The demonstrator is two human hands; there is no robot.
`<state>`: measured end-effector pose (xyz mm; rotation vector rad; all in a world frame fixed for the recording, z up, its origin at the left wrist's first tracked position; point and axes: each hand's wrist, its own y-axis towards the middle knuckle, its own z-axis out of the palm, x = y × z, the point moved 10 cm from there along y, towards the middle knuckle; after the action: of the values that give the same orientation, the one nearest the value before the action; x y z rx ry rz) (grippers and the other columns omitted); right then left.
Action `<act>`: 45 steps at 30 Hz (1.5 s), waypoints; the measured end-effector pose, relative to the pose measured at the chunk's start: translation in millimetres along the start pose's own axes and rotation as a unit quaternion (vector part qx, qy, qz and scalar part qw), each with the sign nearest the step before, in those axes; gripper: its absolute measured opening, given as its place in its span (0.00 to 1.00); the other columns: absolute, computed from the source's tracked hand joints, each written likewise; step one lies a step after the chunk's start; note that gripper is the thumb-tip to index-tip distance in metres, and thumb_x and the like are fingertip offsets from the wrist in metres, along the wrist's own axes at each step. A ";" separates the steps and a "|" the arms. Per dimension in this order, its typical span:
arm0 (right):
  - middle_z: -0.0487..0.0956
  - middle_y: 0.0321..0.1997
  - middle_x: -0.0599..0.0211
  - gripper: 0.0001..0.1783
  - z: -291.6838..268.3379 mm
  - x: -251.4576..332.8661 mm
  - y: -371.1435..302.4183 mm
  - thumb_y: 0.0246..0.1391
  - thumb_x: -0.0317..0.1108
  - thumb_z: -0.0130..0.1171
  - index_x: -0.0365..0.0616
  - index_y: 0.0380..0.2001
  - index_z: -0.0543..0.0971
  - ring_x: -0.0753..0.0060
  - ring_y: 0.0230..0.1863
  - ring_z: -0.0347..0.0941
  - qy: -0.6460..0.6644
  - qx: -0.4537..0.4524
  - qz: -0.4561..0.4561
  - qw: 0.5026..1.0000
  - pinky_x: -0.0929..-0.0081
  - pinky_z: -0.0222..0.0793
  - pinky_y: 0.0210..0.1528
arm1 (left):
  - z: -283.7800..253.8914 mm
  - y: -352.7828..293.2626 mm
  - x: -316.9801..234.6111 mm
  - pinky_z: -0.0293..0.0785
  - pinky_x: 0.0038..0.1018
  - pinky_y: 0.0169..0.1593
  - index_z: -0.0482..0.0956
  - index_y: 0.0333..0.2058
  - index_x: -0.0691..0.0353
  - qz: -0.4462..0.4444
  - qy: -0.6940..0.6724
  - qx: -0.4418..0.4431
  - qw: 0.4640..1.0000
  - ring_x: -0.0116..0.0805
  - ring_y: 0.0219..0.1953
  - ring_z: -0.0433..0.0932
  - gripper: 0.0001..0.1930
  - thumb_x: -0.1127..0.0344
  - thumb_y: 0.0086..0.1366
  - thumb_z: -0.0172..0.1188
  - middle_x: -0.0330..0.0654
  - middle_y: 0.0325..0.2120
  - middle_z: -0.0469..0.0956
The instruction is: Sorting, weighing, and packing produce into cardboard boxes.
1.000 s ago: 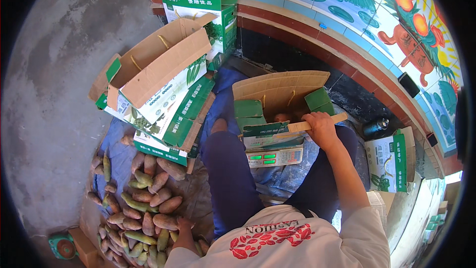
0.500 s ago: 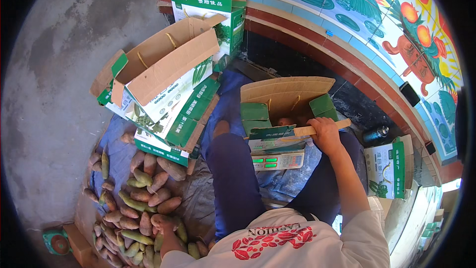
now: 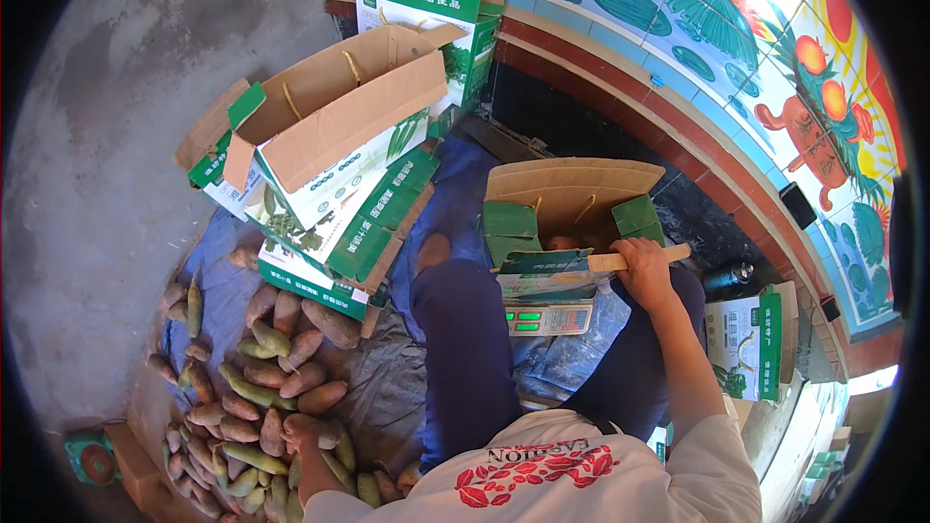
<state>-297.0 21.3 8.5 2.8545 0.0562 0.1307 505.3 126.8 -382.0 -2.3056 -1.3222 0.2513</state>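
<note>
I sit with an open green and brown cardboard box (image 3: 572, 203) between my knees, standing on a scale with a green lit display (image 3: 545, 320). My right hand (image 3: 641, 269) grips the near flap of that box at its right side. My left hand (image 3: 308, 428) reaches down at the lower left into a pile of brown and green oblong fruits (image 3: 257, 378) lying on a blue-grey sheet, and closes around one of them. Something brownish lies inside the box, mostly hidden by the flaps.
Several empty green and white cartons (image 3: 339, 145) are stacked ahead on the left. A smaller carton (image 3: 751, 339) stands at my right by a dark bottle (image 3: 728, 278). A painted tiled wall (image 3: 775, 68) curves behind; grey concrete floor (image 3: 107, 136) lies left.
My right hand has slid a little to the right along the box flap. My left hand stays in the fruit pile at the lower left.
</note>
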 end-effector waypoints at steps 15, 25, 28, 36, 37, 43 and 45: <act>0.75 0.30 0.62 0.16 6.5 -4.4 -2.2 0.34 0.26 0.61 0.46 0.33 0.74 0.56 0.35 0.71 -0.027 0.017 0.006 0.999 0.62 0.65 0.39 | -14.4 -7.5 -35.8 0.59 0.46 0.60 0.56 0.59 0.44 0.021 0.017 0.047 0.999 0.50 0.61 0.57 0.45 0.57 0.41 0.68 0.50 0.61 0.53; 0.75 0.30 0.61 0.16 2.8 5.3 6.3 0.35 0.26 0.60 0.45 0.33 0.74 0.55 0.35 0.71 -0.019 0.002 -0.007 1.000 0.62 0.64 0.38 | 70.2 -18.2 -14.6 0.62 0.46 0.59 0.52 0.62 0.52 0.098 0.064 0.068 0.991 0.49 0.62 0.57 0.52 0.51 0.38 0.72 0.47 0.61 0.54; 0.75 0.30 0.62 0.16 4.7 -16.7 -12.1 0.35 0.27 0.60 0.45 0.33 0.73 0.56 0.35 0.71 -0.040 0.010 0.020 0.999 0.63 0.64 0.38 | 1.5 -138.6 -95.9 0.61 0.44 0.60 0.54 0.60 0.59 0.130 0.061 0.121 0.982 0.50 0.62 0.55 0.51 0.49 0.39 0.72 0.48 0.60 0.55; 0.74 0.29 0.63 0.17 2.0 -2.2 -0.7 0.34 0.29 0.62 0.46 0.33 0.73 0.57 0.35 0.71 -0.018 -0.008 0.004 1.000 0.63 0.63 0.38 | 49.5 -144.8 -95.6 0.64 0.41 0.58 0.56 0.58 0.55 0.220 0.262 0.113 0.933 0.48 0.60 0.59 0.49 0.51 0.38 0.74 0.48 0.58 0.59; 0.74 0.29 0.63 0.17 -0.4 -3.2 -3.2 0.34 0.29 0.63 0.47 0.32 0.73 0.57 0.35 0.71 -0.022 -0.013 0.001 1.000 0.63 0.63 0.38 | 52.8 -150.1 -100.6 0.64 0.42 0.58 0.57 0.58 0.54 0.233 0.312 0.112 0.914 0.44 0.62 0.58 0.48 0.51 0.39 0.74 0.48 0.58 0.58; 0.74 0.28 0.64 0.16 0.2 -4.4 -7.1 0.35 0.30 0.63 0.46 0.32 0.73 0.58 0.34 0.71 -0.026 -0.020 -0.001 0.999 0.64 0.64 0.37 | 65.3 -129.2 -86.9 0.69 0.43 0.54 0.59 0.57 0.53 0.211 0.313 0.179 0.909 0.49 0.57 0.66 0.47 0.52 0.38 0.74 0.50 0.56 0.60; 0.74 0.28 0.64 0.16 1.0 -5.0 -7.4 0.35 0.30 0.63 0.46 0.32 0.73 0.59 0.34 0.72 -0.027 -0.017 0.003 0.999 0.64 0.64 0.37 | 56.2 -147.4 -93.7 0.71 0.44 0.53 0.59 0.56 0.54 0.230 0.316 0.157 0.907 0.49 0.56 0.67 0.47 0.52 0.37 0.74 0.51 0.56 0.60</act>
<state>-302.1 27.9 5.0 2.8232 0.0352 0.0547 322.4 127.0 -367.0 -2.1131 -0.3783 -0.1297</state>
